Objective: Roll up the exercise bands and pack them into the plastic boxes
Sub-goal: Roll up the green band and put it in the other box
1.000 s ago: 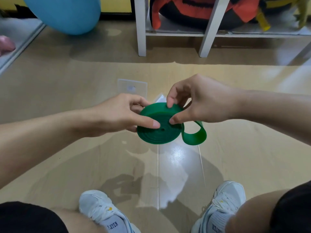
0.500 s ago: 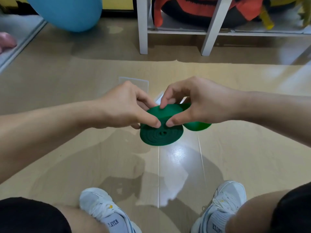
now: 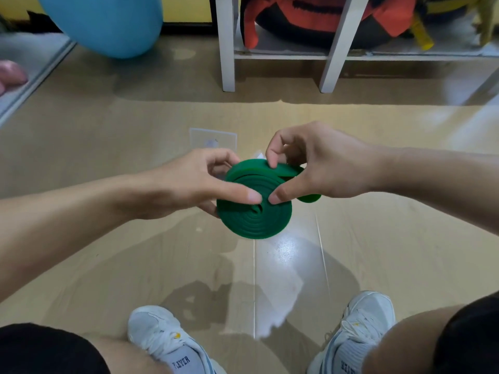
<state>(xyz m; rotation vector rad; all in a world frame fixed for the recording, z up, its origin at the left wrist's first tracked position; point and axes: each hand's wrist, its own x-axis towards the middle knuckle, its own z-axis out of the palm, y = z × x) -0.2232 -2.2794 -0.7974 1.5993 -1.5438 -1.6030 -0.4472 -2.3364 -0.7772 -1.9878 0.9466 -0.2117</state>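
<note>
A green exercise band (image 3: 256,220) is wound into a flat spiral coil, held in the air above the floor between both hands. My left hand (image 3: 197,182) grips the coil's left side, thumb pressed near its centre. My right hand (image 3: 318,166) pinches the coil from the right, thumb near the centre and fingers on the top edge, with a short loose tail of band under the palm. A clear plastic box (image 3: 213,139) lies on the floor just beyond the hands, partly hidden by them.
A white shelf frame (image 3: 226,49) stands at the back holding a red and black bag (image 3: 324,17). A blue exercise ball (image 3: 108,22) sits at the back left. My two white shoes (image 3: 162,344) rest on the wooden floor below the hands.
The loose loop on the right has shrunk as more band wrapped onto the coil. The coil has grown and tilted its spiral face toward the camera.
</note>
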